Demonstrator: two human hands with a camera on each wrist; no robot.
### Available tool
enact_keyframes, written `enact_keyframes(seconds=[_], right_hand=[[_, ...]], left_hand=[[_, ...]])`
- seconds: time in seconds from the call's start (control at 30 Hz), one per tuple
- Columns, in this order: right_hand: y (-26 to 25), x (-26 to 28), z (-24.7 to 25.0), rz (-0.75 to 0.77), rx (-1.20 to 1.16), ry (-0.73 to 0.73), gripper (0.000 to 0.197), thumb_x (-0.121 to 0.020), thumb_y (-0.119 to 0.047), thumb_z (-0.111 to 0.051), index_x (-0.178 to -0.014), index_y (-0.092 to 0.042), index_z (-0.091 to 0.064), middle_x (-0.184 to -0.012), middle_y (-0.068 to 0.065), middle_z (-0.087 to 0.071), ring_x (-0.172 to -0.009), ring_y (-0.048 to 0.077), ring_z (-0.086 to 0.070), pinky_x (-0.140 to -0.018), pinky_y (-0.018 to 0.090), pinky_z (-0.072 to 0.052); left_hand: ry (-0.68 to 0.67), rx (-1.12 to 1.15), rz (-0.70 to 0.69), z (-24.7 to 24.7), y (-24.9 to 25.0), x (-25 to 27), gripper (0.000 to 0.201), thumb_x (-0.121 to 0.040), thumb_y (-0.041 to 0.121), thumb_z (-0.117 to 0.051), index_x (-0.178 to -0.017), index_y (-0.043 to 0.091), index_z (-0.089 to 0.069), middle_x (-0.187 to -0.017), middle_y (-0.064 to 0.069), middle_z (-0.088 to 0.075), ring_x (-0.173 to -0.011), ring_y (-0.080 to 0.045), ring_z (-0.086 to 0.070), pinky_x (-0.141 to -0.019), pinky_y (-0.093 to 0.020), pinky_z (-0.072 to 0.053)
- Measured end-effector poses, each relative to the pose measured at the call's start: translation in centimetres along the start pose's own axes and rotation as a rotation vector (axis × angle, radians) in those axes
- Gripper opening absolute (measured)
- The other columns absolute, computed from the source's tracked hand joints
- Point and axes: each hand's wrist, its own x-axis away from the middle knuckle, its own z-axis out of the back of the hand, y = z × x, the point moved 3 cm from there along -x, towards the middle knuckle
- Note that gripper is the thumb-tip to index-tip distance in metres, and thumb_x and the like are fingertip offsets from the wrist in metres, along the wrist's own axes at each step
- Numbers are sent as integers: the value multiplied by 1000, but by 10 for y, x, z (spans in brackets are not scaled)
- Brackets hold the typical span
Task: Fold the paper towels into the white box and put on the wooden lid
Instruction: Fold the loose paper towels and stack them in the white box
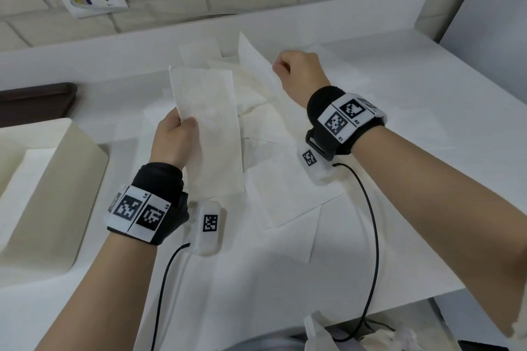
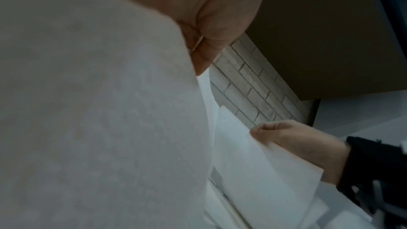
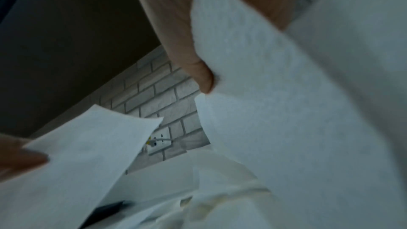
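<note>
Task partly done, by my reading: the white box (image 1: 85, 162) stands open at the left of the counter (image 1: 427, 71) with at least one folded towel (image 1: 34, 179) lying inside, and no lid on it. The dark wooden lid (image 1: 37, 102) lies flat beyond the box, untouched. Left hand (image 1: 174, 139) pinches a folded paper towel (image 1: 208, 122) by its long edge, raised above the counter — it looks ready for the box. Right hand (image 1: 302, 71) has fingers curled on the edge of a second, unfolded sheet (image 1: 256, 71), lifting it off the loose pile (image 1: 273, 168). Several sheets left to fold, then the lid. Hard to make out: white on white, so the count of loose sheets is uncertain; box depth and fill hidden by the frame edge; wrist views are mostly paper and blur.
</note>
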Motion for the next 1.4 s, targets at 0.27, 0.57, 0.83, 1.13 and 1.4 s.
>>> enact_keyframes(seconds=[0.27, 0.57, 0.83, 1.13, 1.4], right_hand=[[-22, -3, 30, -19, -470, 194, 20, -94, -11, -48, -76, -18, -51, -62, -8, -45, -51, -1, -39, -50, 5, -31], [-42, 8, 30, 8, -782, 130, 20, -92, -5, -53, -78, -18, -56, -73, -8, -56, -61, -9, -50, -66, 4, -40], [-48, 13, 29, 17, -854, -13, 16, -91, -7, -55, -80, -17, -60, -77, -8, -60, -71, 0, -55, -72, 10, -43], [-49, 12, 19, 27, -612, -51, 20, -92, -9, -55, -75, -19, -51, -58, -14, -53, -55, -3, -45, -58, 4, -38], [-47, 5, 20, 147, -374, 30, 27, -92, -11, -53, -71, -27, -45, -64, -16, -48, -56, -6, -45, -60, 5, -36]], left_hand=[[192, 7, -31, 11, 2, 0, 49, -88, 5, -42, -132, 25, -38, -91, 5, -63, -85, -20, -60, -79, -32, -49], [87, -77, -126, 5, 15, -4, 48, -84, -6, -37, -105, 29, -62, -112, 2, -61, -103, -20, -57, -90, -28, -48], [27, 58, 11, 3, 28, -12, 34, -97, 36, -37, -107, 20, -66, -129, 8, -54, -123, -12, -45, -111, -31, -28], [45, 196, -81, -5, 54, -12, 43, -96, 52, -31, -83, 23, -60, -80, 12, -60, -77, 3, -57, -74, -11, -44], [207, 338, -168, 8, 51, -20, 31, -97, 29, -47, -71, 17, -59, -76, 4, -62, -69, -8, -59, -69, -18, -48]])
